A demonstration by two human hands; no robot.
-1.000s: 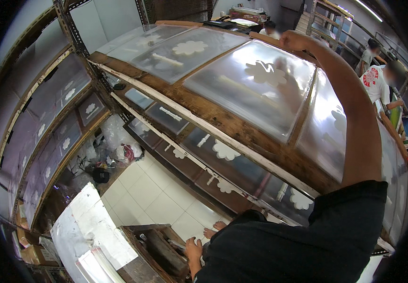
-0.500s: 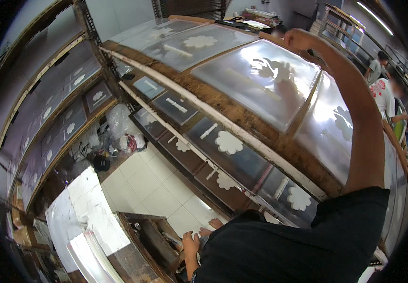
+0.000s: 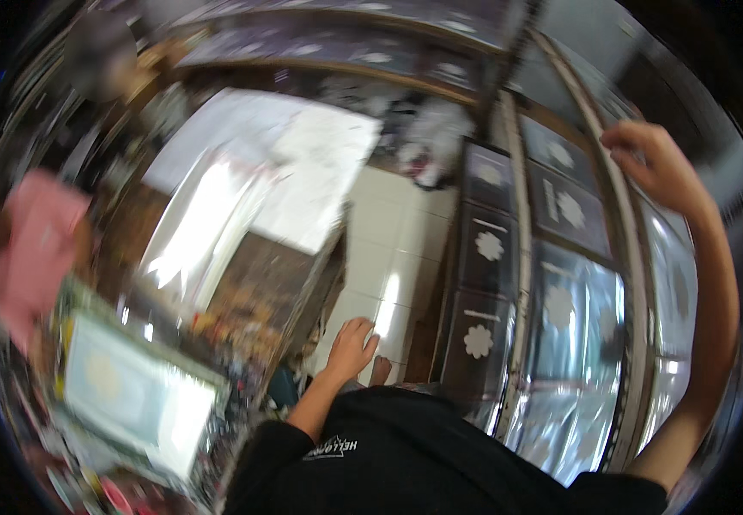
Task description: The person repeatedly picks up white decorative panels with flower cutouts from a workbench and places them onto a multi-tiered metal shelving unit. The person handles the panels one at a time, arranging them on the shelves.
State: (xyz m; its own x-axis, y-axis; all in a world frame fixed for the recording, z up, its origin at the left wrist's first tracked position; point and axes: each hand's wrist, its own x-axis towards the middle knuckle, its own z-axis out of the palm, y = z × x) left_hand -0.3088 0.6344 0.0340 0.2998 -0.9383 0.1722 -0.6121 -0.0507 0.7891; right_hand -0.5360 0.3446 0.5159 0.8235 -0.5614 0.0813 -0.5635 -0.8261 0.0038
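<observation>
My left hand hangs loose beside the dark wooden table, above the tiled floor. Its fingers are slightly bent and apart, and nothing shows in it. At the upper right my raised right hand has curved fingers with the thumb apart, also with no visible object. Its fingertips come close to the pale rail of a rack; blur hides whether they touch. Under the rails lie clear and dark sheets bearing pale flower shapes, such as a dark flower sheet and a shiny clear sheet.
A wooden table on the left holds white sheets and a glossy stack. A framed screen stands in front. A person in a pink shirt is at far left. Plastic bags lie beyond the tiled floor.
The view has swung left, bringing the table, framed screen and pink-shirted person in. My right arm, before stretched over the large sheets, now shows by the rails. My left hand stays low.
</observation>
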